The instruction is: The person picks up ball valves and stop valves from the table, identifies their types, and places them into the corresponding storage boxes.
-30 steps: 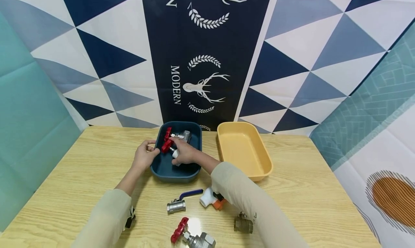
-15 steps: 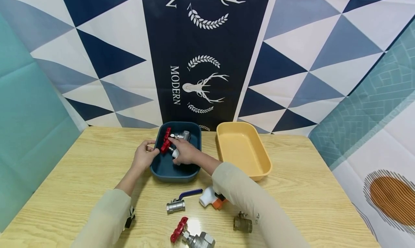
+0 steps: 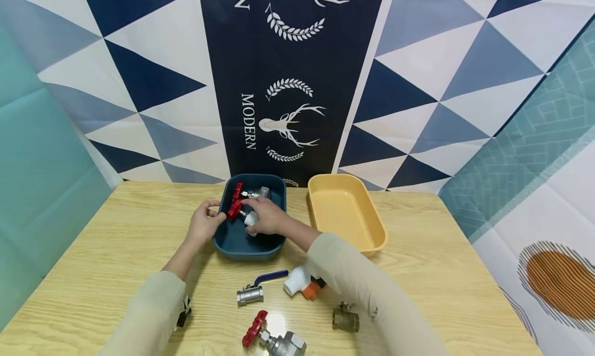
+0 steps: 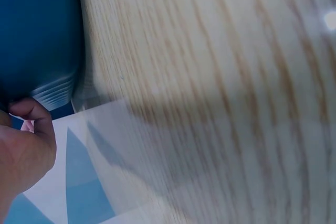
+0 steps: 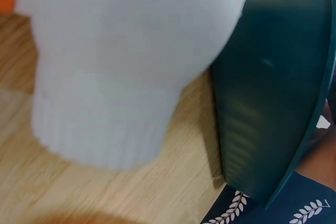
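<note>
My right hand (image 3: 269, 216) reaches into the dark blue bin (image 3: 248, 250), its thumb and fingers gripping a valve with a white body (image 3: 251, 219) and a red handwheel (image 3: 234, 210). Part of that valve is hidden behind the fingers. Beyond it in the bin lies a silver valve (image 3: 261, 192) with its own red handwheel (image 3: 237, 189). At the bin's left rim, my left hand (image 3: 204, 225) pinches the edge between thumb and fingers. The left wrist view shows this left hand (image 4: 26, 148) with a curled finger against the bin's side.
A yellow bin (image 3: 344, 211) stands to the right. In front lie a blue-levered ball valve (image 3: 251, 294), a white valve with an orange part (image 3: 297, 281), a brass-coloured valve (image 3: 345, 320) and a large red-wheeled valve (image 3: 285, 344). The white valve (image 5: 121, 66) fills much of the right wrist view.
The head view has shifted slightly. Slightly more of the white valve body shows beside my right hand; both hands stay in nearly the same places at the blue bin.
</note>
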